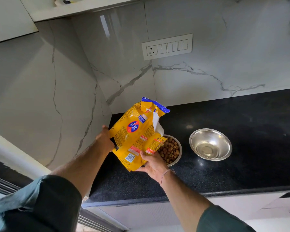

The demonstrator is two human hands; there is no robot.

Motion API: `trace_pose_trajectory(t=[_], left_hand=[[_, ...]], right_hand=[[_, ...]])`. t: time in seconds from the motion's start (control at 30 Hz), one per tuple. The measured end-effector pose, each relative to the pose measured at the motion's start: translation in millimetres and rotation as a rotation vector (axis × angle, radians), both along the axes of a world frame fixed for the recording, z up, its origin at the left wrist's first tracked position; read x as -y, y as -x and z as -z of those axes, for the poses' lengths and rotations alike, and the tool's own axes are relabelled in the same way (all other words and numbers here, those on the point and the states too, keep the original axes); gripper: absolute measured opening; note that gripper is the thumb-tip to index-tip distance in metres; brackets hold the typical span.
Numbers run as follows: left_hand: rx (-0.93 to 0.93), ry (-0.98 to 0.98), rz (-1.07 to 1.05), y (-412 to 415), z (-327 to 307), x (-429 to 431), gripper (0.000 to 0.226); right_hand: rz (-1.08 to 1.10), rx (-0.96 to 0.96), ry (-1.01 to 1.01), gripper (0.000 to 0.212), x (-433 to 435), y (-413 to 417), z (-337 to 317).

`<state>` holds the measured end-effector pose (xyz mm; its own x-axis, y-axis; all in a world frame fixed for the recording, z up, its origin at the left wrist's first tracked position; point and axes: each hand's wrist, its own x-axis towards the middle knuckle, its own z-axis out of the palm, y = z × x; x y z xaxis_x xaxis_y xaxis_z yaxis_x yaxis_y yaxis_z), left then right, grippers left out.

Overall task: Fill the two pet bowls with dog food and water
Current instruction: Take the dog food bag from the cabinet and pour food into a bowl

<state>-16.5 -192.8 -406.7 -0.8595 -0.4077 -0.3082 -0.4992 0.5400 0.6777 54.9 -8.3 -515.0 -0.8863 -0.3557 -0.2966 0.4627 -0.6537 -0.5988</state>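
Above the kibble-filled bowl [172,150], you hold the dog food bag [137,131] in both hands.
Left hand [105,139] grip clasps its side, right hand [153,164] grip pinches its lower edge; empty bowl [210,144] sits just right on the worktop [241,164].

The table [241,164] is a black, speckled stone slab with a glossy finish that catches small highlights. It runs into a corner on the left, where it meets pale marble-veined wall panels, and its front edge is rounded above light cabinet fronts. Two round steel bowls stand directly on it, near each other but apart. The left bowl [178,158] holds a heap of brown kibble [170,152] and is partly hidden behind a yellow bag. The right bowl [210,144] sits a little farther back, in full view, its shiny inside reflecting light; whether it holds water cannot be told.
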Motion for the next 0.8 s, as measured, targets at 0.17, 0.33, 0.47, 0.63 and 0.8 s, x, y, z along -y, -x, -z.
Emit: trace_pose_trajectory(t=[0.17,0.33,0.47,0.63,0.8], left_hand=[[-0.07,-0.166,-0.197,-0.5,7.3,8.9,0.042],[0.012,-0.779,-0.515,20.8,34.4,33.2,0.068],[0.002,-0.891,-0.519,-2.3,29.9,32.2,0.066],[-0.021,-0.974,-0.543,-26.3,19.8,24.7,0.062],[-0.064,-1.087,-0.6,-43.7,-4.8,10.5,0.061]], right_hand=[[-0.02,-0.008,-0.052,0.046,-2.0,-2.9,-4.9],[-0.043,-0.068,-0.195,0.051,-3.4,-3.6,-8.0],[-0.016,-0.107,-0.328,0.049,-5.8,-9.0,-20.7],[-0.005,-0.155,-0.45,0.045,-9.7,-15.6,-42.1],[-0.011,-0.294,-0.596,0.057,-14.9,-18.5,-67.2]])
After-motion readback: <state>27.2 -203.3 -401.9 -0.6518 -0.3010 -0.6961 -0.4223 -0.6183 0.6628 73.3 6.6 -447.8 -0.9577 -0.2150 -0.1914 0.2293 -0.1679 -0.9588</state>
